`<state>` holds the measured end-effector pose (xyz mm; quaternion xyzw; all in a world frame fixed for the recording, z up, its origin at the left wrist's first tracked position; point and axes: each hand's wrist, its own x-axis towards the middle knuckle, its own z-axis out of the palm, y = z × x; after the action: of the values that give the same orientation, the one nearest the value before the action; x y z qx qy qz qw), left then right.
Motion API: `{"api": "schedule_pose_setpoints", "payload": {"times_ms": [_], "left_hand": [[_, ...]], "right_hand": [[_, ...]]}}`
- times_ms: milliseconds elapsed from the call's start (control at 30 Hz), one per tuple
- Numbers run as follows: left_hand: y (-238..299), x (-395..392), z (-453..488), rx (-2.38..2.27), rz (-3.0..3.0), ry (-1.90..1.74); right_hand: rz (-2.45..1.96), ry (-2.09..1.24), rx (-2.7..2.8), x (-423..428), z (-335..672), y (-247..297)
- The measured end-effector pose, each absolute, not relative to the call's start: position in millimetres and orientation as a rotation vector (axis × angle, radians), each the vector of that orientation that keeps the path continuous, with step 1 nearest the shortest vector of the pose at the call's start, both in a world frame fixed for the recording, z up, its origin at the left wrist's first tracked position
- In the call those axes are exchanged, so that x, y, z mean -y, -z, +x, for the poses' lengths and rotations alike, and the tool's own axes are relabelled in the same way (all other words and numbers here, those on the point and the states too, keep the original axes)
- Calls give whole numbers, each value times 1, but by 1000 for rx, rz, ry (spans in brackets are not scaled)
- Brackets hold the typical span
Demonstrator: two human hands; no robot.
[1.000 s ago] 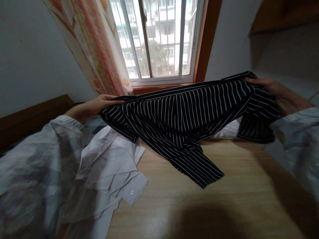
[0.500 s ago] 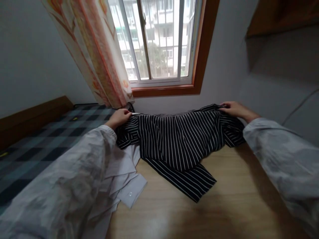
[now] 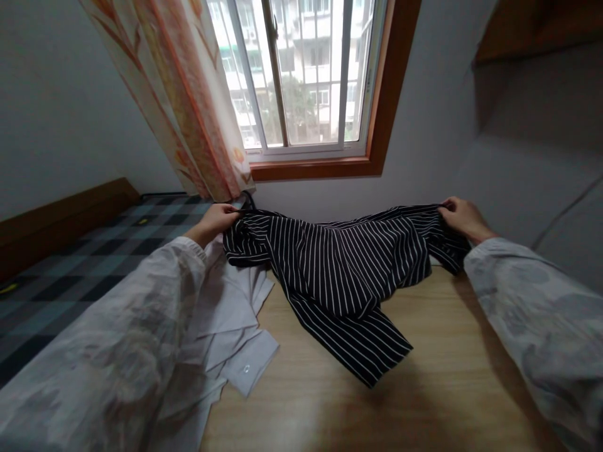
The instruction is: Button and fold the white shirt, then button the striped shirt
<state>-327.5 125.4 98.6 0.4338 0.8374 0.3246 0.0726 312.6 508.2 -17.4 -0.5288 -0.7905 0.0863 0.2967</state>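
Note:
A black shirt with thin white stripes (image 3: pixel 343 263) is stretched between my two hands over the wooden table. My left hand (image 3: pixel 217 221) pinches its upper edge at the left end, and my right hand (image 3: pixel 464 216) pinches the same edge at the right end. The fabric sags in the middle. One striped flap, which looks like a sleeve, points down and to the right across the tabletop. Beside the striped shirt, partly under my left forearm, lies a crumpled white shirt (image 3: pixel 230 314) with a buttoned cuff.
The light wooden table (image 3: pixel 301 402) spreads below my hands. At the left stands a bed with a dark checked cover (image 3: pixel 94 251). A window (image 3: pixel 306 81) with a flowered curtain (image 3: pixel 188 113) is straight ahead, and a wooden shelf (image 3: pixel 541 31) hangs at upper right.
Both hands have moved outward, the left a little left and the right further right, gripping nearer the shirt's ends. Its upper edge is spread wider and its folds have shifted.

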Motion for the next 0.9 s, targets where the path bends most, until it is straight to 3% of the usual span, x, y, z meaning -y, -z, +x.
{"api": "schedule_pose_setpoints", "payload": {"times_ms": [133,267,367,533,700,900], "left_hand": [[-90,-125,-321,-2780,1465,-575],[-93,-116,-285,-2790,2038,-458],[-96,-99,-239,-2111,2653,-359],[-70,-62,-170,-1263,2816,-77],[-40,-56,-155,-1241,2789,-65],[-64,-62,-187,-1524,2466,-9]], "right_hand": [[-1531,-158,2182,-476,291,12],[-1096,101,2343,-421,266,7],[-553,106,2539,-370,263,1],[104,20,2784,-309,275,5],[-56,-73,2812,-296,268,14],[-631,-458,2512,-316,275,-6]]}}
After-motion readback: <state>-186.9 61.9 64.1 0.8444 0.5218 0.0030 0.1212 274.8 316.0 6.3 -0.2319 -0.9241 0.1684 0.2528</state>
